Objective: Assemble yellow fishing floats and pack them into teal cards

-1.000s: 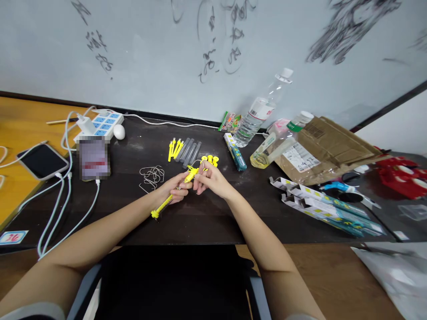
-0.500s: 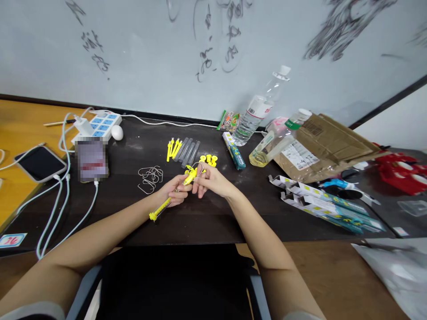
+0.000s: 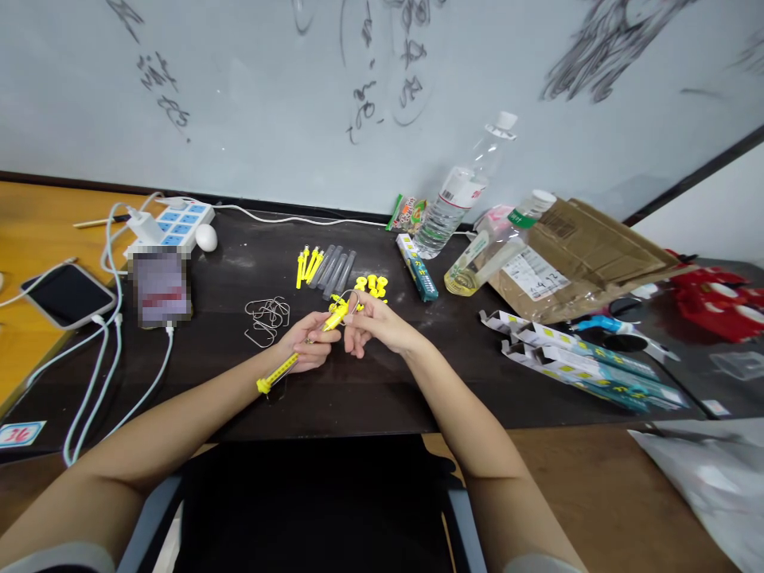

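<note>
My left hand (image 3: 311, 342) is closed around a yellow spring scale (image 3: 279, 374), which lies slanted across the fingers. Its yellow graduated end sticks out toward me at lower left, and its yellow body shows at the upper right of the fingers. At that upper end my right hand (image 3: 376, 321) pinches a thin metal wire hook (image 3: 356, 296); the fingers partly hide it. Just behind the hands lie small yellow caps (image 3: 373, 282), clear plastic tubes (image 3: 336, 269) and yellow rods (image 3: 309, 265). Left of my left hand is a tangle of metal hooks (image 3: 267, 318).
A teal box (image 3: 418, 269), a water bottle (image 3: 457, 195) and a bottle of yellow liquid (image 3: 498, 247) stand behind at right. Further right are a cardboard package (image 3: 588, 259) and opened boxes (image 3: 578, 362). Phones (image 3: 70, 296), charging cables and a power strip (image 3: 179, 225) occupy the left.
My left hand has shifted slightly left, and the spring scale's lower end now reaches farther left from the fingers. My right hand keeps its pinch nearly in place.
</note>
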Motion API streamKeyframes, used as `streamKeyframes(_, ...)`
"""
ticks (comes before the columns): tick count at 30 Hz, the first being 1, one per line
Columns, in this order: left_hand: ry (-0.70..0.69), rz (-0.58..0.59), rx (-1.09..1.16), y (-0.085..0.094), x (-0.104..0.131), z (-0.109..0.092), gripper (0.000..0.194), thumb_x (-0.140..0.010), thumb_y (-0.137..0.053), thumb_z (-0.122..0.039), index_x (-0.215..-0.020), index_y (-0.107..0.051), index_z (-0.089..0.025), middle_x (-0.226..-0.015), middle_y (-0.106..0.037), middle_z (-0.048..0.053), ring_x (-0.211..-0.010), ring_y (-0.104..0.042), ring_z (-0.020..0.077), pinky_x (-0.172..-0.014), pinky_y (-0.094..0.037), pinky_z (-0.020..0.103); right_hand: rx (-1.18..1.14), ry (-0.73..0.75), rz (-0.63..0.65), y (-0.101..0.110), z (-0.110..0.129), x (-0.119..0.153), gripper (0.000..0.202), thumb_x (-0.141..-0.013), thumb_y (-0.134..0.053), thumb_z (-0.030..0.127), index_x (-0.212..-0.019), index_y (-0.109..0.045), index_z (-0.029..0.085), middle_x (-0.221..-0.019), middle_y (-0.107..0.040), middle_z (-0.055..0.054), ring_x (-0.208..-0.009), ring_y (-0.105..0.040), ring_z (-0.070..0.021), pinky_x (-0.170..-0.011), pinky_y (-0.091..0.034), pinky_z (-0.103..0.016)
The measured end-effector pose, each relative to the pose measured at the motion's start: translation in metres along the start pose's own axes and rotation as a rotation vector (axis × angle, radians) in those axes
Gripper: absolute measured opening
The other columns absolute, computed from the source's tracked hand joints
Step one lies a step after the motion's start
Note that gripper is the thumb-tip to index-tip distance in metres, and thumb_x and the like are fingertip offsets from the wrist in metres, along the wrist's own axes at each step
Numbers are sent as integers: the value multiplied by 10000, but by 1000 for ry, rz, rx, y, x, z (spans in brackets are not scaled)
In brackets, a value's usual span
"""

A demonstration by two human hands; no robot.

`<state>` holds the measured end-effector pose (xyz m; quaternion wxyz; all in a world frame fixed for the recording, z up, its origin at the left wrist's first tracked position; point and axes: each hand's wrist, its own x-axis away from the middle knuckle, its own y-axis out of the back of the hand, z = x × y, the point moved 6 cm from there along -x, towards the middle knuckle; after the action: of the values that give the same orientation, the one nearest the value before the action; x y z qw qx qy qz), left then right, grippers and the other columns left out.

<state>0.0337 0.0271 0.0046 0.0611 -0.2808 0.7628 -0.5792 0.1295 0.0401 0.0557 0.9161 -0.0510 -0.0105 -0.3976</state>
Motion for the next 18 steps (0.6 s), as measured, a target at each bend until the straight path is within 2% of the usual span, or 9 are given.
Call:
streamKeyframes(5, -33, -12, -9, -5, 2, -2, 325, -955, -266, -310, -880, -536, -145, -439, -266, -106, -192, -145, 17, -197, -103, 102, -15, 44, -72, 2, -4, -4, 323, -799, -611, 328, -849, -309, 225, -557, -686, 32, -402, -616, -129, -397, -490, -190)
streamKeyframes(12, -36, -48, -11, -1, 1, -5, 411, -955, -255, -348, -635, -434, -162, -392, -257, -95, -186, -146, 18, -198, -143, 110, -117, 24, -82, -1, -6, -4, 274, -829, -546, 353, -845, -302, 232, -649, -719, -3, -454, -635, -138, -443, -499, -216)
streamKeyframes(18, -34, -27, -113, -3, 0, -5, 509, -947, -246, -379, -478, -309, -192, -319, -173, -85, -176, -103, 31, -187, -156, 131, -209, 40, -101, -7, -7, -6, 243, -836, -492, 362, -834, -282, 240, -620, -699, 18, -487, -639, -150, -460, -492, -224)
